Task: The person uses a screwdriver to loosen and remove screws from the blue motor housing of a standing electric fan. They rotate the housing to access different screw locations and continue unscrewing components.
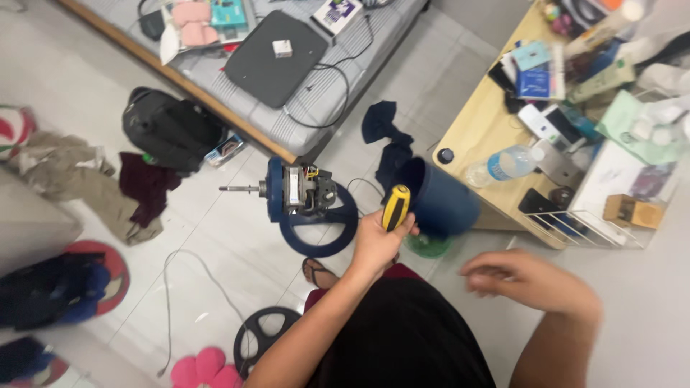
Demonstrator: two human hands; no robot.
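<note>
Tiled floor lies under us, where the stripped fan motor (298, 192) stands near our left hand (375, 244), clamped on a yellow-handled screwdriver (395, 208) beside the blue housing (438, 198), while our right hand (519, 280) hovers loosely curled, empty.

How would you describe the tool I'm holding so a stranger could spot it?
Start at the blue fan motor on the white tiled floor. Just right of it, the left hand grips a screwdriver handle. It is the only yellow and black thing there.
</note>
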